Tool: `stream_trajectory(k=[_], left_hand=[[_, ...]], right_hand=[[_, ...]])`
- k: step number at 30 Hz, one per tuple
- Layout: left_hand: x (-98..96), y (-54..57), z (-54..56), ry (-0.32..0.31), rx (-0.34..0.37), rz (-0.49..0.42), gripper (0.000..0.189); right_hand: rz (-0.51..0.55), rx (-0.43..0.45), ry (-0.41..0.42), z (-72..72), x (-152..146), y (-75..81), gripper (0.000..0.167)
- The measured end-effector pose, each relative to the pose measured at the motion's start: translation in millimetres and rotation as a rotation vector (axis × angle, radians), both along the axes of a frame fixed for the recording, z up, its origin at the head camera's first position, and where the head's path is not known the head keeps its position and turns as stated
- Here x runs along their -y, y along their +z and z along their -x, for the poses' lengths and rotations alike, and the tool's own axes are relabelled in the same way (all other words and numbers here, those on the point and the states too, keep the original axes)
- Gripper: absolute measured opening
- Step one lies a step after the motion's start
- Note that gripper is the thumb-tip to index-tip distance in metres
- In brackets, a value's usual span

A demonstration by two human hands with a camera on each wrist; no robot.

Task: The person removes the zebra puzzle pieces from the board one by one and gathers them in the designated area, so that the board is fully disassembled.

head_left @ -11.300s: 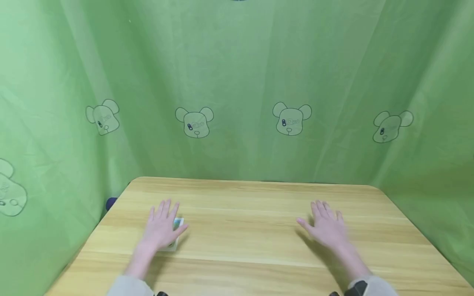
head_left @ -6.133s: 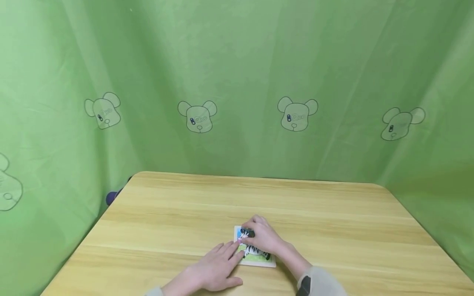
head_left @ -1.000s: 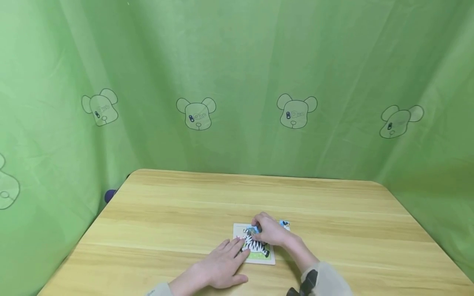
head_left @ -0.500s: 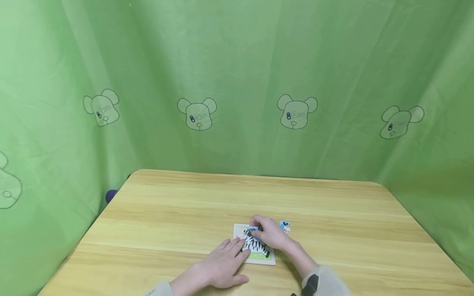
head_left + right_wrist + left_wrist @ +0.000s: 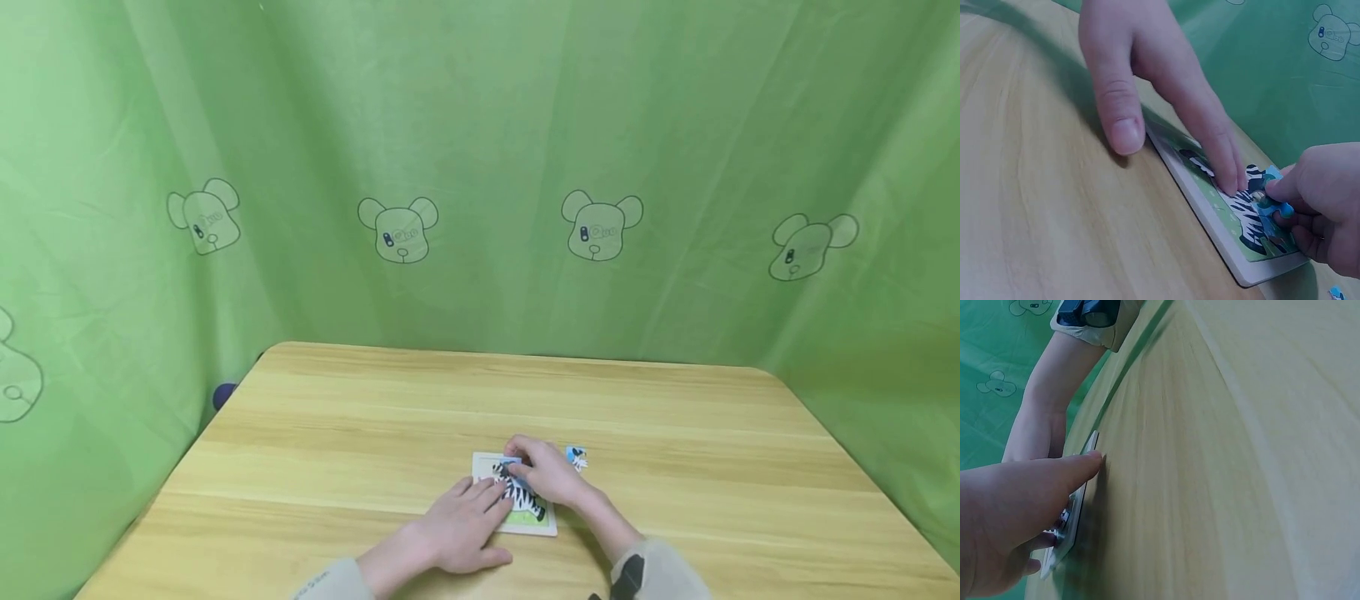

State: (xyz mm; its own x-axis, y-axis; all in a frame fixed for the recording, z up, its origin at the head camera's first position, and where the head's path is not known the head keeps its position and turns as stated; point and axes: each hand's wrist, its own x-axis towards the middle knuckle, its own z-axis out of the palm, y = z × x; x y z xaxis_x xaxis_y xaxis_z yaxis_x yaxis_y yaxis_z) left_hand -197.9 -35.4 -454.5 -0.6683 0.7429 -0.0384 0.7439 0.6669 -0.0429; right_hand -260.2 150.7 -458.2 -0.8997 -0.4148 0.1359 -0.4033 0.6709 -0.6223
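A zebra jigsaw board (image 5: 538,531) with a pale rim lies flat on the wooden table. My left hand (image 5: 465,529) rests on its left side with fingers extended over the zebra. In the right wrist view, the left fingertips (image 5: 1229,181) touch the striped body. At the board's upper right, my right hand (image 5: 551,475) pinches a blue jigsaw piece (image 5: 1282,210) between thumb and finger, close over the picture. A separate jigsaw piece (image 5: 576,457), blue with black and white, lies on the table just beyond the right hand. The hands cover part of the picture.
The wooden table (image 5: 337,433) has rounded far corners. A green curtain (image 5: 480,300) with bear-head prints hangs behind it and along both sides. Something purple (image 5: 223,396) shows past the table's left edge.
The board, first under the left hand at the left, now lies near the middle, and one piece lies off it. Lately the left hand has shifted slightly right; the right keeps its pinch.
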Motion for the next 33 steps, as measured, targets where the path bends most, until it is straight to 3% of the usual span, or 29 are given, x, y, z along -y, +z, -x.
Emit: stream_trajectory(k=[6, 11, 21, 27, 33], left_hand=[[0.3, 0.3, 0.6, 0.001, 0.002, -0.007, 0.071], [0.8, -0.8, 0.3, 0.003, 0.017, -0.011, 0.071], [3.9, -1.2, -1.8, 0.015, 0.041, -0.037, 0.071], [9.2, -0.6, -5.0, 0.019, 0.039, -0.032, 0.070], [15.3, -2.5, -9.0, 0.016, 0.040, -0.037, 0.071]], right_hand=[[0.007, 0.022, -0.012, 1.3, 0, -0.3, 0.009], [0.129, 0.046, -0.049, 2.5, -10, 0.1, 0.011], [0.291, 0.100, -0.201, 6.1, -72, 1.3, 0.020], [0.290, 0.137, -0.273, 2.9, -113, -3.2, 0.026], [0.185, 0.095, -0.324, -0.1, -135, -6.4, 0.023]])
